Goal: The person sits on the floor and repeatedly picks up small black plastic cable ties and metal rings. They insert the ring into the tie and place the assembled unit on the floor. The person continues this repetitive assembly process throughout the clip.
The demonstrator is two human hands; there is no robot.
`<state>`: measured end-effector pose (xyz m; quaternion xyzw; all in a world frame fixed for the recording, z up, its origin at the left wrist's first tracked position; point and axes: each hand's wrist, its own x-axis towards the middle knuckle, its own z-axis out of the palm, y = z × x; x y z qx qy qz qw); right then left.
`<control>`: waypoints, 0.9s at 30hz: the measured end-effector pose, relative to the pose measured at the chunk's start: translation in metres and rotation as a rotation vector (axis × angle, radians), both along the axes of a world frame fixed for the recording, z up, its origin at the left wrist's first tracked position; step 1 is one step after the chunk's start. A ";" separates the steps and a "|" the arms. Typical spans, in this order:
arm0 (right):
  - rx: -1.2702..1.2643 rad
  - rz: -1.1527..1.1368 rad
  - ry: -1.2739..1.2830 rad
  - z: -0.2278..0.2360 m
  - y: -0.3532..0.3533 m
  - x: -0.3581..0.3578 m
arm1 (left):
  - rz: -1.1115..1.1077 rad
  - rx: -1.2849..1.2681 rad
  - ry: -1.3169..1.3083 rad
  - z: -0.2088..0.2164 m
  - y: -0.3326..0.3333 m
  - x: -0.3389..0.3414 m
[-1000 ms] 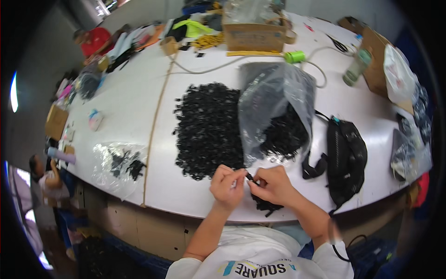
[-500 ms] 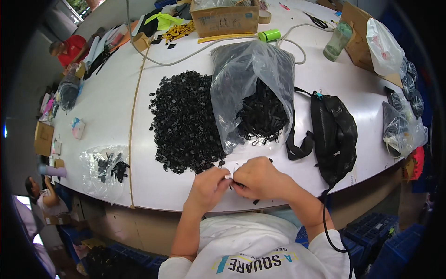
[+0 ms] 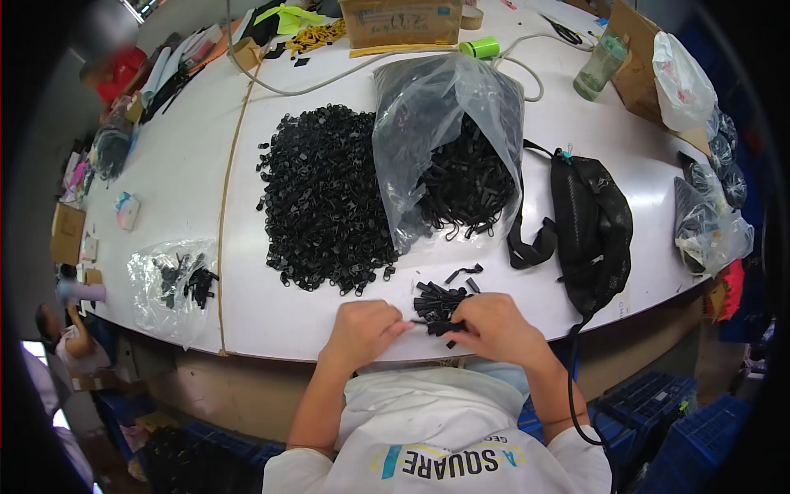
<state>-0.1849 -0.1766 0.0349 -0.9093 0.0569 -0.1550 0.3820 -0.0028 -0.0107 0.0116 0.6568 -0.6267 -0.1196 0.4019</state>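
Observation:
At the table's near edge, my left hand (image 3: 360, 333) is closed in a pinch on the thin end of a black cord zipper pull (image 3: 421, 322). My right hand (image 3: 496, 329) has its thumb and fingers closed around what looks like the pull's thicker end, partly hidden by the fingers. Between and just beyond both hands lies a small pile of similar black pulls (image 3: 436, 301), with a loose one (image 3: 465, 272) farther out. A large heap of small black looped plastic pieces (image 3: 325, 198) spreads to the far left. Beside it, a clear plastic bag (image 3: 411, 107) gapes toward me, full of black pulls (image 3: 469, 185).
A black mesh pouch (image 3: 588, 230) with a strap lies to the right. On the left is a flat clear bag (image 3: 156, 309) with black pieces. A cardboard box (image 3: 403, 26), a green roll (image 3: 479, 48) and a bottle (image 3: 599, 70) stand farther back. Two people are at the left.
My hands were close together with fingertips touching; they have moved apart, the right one rightward. The small pile of pulls between them now shows. The whole view has shifted slightly.

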 end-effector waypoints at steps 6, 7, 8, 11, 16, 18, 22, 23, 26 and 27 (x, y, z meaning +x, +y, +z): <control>-0.033 -0.181 0.239 0.014 -0.025 0.004 | 0.469 0.105 -0.268 0.005 -0.019 0.002; -0.084 -0.229 0.221 0.017 -0.026 0.006 | 0.467 0.169 -0.294 0.004 -0.021 0.002; -0.134 -0.275 0.202 0.019 -0.028 0.009 | 0.466 0.233 -0.319 0.003 -0.023 0.001; -0.395 -0.459 0.247 0.014 -0.036 0.034 | 0.471 0.340 -0.357 0.000 -0.028 0.001; -0.673 -0.466 0.462 -0.009 -0.056 0.074 | 0.439 0.387 -0.404 -0.002 -0.033 0.005; -0.706 -0.463 0.414 -0.020 -0.064 0.077 | 0.430 0.398 -0.412 0.003 -0.033 0.008; -0.649 -0.461 0.391 -0.021 -0.069 0.079 | 0.372 0.285 -0.278 0.007 -0.025 0.019; -0.627 -0.472 0.369 -0.021 -0.071 0.077 | 0.345 0.253 -0.213 0.012 -0.025 0.022; -0.474 -0.508 0.005 -0.017 -0.074 0.073 | 0.205 0.168 0.076 0.026 -0.032 0.027; -0.412 -0.523 -0.029 -0.016 -0.075 0.072 | 0.148 0.142 0.188 0.031 -0.036 0.029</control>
